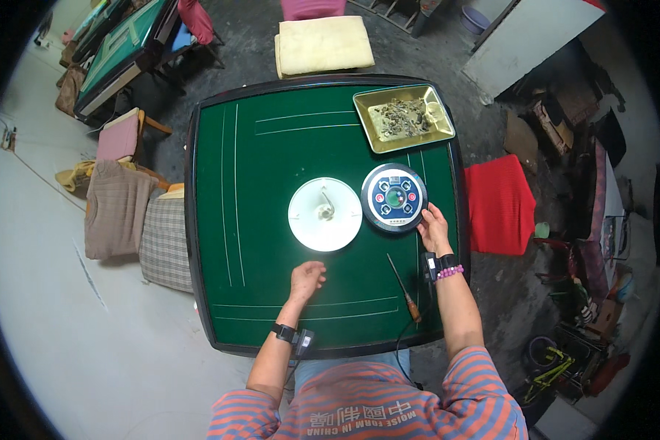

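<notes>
**Hands at the middle of the green table**

The square green table fills most of what I see, its felt top marked with thin white lines and framed by a dark rim. Around it stand padded stools, a cream cushion at the far side and a red one to my right. In the far right corner lies a gold tray holding a heap of small greyish bits. At the centre is a white round plate with a small metal piece standing in its middle, and just beside it to the right lies the round control disc, dark-rimmed, with coloured buttons.

My right hand rests against the disc's lower right edge, fingers curled loosely on the rim; I cannot tell whether I am truly gripping it. My left hand lies on the felt just below the white plate, fingers bent under, holding nothing.

A screwdriver with a wooden handle lies loose between my forearms. I judge my right wrist could knock it off the near edge. The disc might also slip and strike the plate if I lift it by one edge only.
</notes>
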Available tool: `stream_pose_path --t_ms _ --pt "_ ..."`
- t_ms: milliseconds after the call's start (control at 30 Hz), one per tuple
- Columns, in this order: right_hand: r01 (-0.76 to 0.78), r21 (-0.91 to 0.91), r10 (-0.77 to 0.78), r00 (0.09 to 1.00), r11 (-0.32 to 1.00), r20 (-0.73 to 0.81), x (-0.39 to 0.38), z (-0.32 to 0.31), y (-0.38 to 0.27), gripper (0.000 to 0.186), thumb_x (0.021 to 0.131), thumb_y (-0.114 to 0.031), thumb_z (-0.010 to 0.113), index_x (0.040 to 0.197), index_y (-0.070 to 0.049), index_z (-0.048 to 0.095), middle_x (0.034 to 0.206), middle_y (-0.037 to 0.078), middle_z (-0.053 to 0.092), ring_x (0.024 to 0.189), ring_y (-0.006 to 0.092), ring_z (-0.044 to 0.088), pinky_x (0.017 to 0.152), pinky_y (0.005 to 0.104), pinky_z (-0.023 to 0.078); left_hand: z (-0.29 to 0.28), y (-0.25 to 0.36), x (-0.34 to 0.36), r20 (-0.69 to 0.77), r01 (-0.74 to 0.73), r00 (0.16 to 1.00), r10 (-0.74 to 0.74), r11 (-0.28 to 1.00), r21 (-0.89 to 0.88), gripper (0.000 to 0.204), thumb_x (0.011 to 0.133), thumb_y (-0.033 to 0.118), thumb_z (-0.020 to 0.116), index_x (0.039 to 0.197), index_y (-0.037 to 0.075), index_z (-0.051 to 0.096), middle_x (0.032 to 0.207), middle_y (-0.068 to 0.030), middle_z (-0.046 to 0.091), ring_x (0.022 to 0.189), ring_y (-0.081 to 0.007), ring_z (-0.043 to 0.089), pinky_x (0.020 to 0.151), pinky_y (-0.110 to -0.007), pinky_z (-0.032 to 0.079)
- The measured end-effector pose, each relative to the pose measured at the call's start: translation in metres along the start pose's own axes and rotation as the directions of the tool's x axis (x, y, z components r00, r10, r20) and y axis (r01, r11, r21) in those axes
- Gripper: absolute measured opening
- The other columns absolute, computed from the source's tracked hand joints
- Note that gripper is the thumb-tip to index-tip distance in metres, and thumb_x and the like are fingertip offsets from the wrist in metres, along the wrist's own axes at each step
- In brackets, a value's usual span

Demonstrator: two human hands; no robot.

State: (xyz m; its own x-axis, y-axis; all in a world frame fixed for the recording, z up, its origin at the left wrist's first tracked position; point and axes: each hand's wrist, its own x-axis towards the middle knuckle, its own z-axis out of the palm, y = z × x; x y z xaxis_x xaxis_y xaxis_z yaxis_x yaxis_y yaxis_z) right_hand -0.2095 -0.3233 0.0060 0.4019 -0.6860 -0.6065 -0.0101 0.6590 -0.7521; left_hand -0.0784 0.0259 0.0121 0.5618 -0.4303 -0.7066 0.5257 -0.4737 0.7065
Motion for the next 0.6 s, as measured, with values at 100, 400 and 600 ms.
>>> stream_pose_path --t_ms 100,400,600 --pt "-0.004 -0.003 0.004 1.0 1.0 -0.01 0.01 -0.001 -0.006 0.036 0.093 -0.006 0.055 0.128 -0.004 0.052 0.11 0.006 0.064 0.089 0.0168 0.064 0.072 0.0296 0.053 0.003 -0.001 -0.001 -0.001 0.031 1.0 -0.031 0.999 -0.014 0.021 0.093 0.005 0.049 0.107 -0.003 0.062 0.094 -0.0072 0.067 0.067 -0.0091 0.061 0.054 -0.021 0.05" --pt "-0.012 0.068 0.014 1.0 0.998 -0.027 0.013 0.0 0.0 0.036 0.092 -0.007 0.059 0.127 0.0 0.052 0.112 0.008 0.063 0.096 0.0181 0.062 0.078 0.0301 0.052 0.002 0.009 -0.005 -0.009 0.068 0.998 -0.069 0.996 -0.053 0.025 0.091 0.006 0.05 0.111 -0.004 0.062 0.097 -0.0092 0.068 0.068 -0.0106 0.062 0.056 -0.022 0.051" --pt "0.105 0.011 -0.104 0.993 0.994 -0.049 -0.001 -0.006 -0.003 0.05 0.09 -0.009 0.062 0.135 0.001 0.042 0.123 0.012 0.056 0.107 0.0191 0.057 0.092 0.0308 0.046 0.006 0.036 0.004 0.074 0.074 0.996 -0.056 0.96 -0.27 0.023 0.095 0.017 0.052 0.107 0.001 0.062 0.101 -0.009 0.068 0.076 -0.0118 0.064 0.059 -0.021 0.052"
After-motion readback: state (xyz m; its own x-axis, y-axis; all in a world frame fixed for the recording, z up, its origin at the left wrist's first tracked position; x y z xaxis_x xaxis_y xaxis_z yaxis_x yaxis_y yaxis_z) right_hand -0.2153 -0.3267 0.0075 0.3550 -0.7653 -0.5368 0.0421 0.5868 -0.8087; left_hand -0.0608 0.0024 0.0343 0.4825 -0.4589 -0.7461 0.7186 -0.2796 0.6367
